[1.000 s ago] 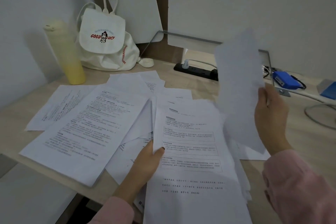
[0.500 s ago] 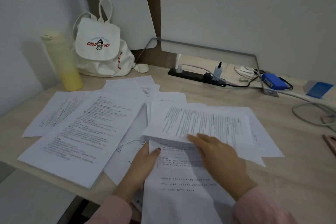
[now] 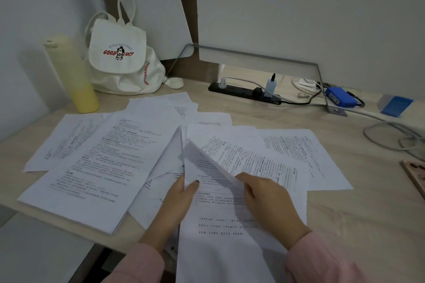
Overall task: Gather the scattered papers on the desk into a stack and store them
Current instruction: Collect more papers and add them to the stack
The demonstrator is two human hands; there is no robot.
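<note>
Printed white papers lie scattered over the wooden desk [image 3: 345, 225]. A thick sheaf [image 3: 96, 167] rests at the left, with loose sheets [image 3: 305, 154] fanned to the right. In front of me a stack of sheets [image 3: 220, 236] hangs over the desk's front edge. My left hand [image 3: 174, 204] grips that stack at its left edge, thumb on top. My right hand [image 3: 269, 202] pinches the near corner of a sheet [image 3: 248, 161] that lies askew on the stack, its left edge curled up.
A yellow bottle [image 3: 73, 73] and a white backpack [image 3: 122, 60] stand at the back left. A black power strip [image 3: 241, 91], cables, a blue device [image 3: 340, 96] and a blue box [image 3: 395, 104] line the back right. A brown object [image 3: 414, 174] pokes in at the right edge.
A second ago my right hand held a sheet up in the air. It came down onto the stack, and now my right hand pinches its near corner and its left edge curls up.
</note>
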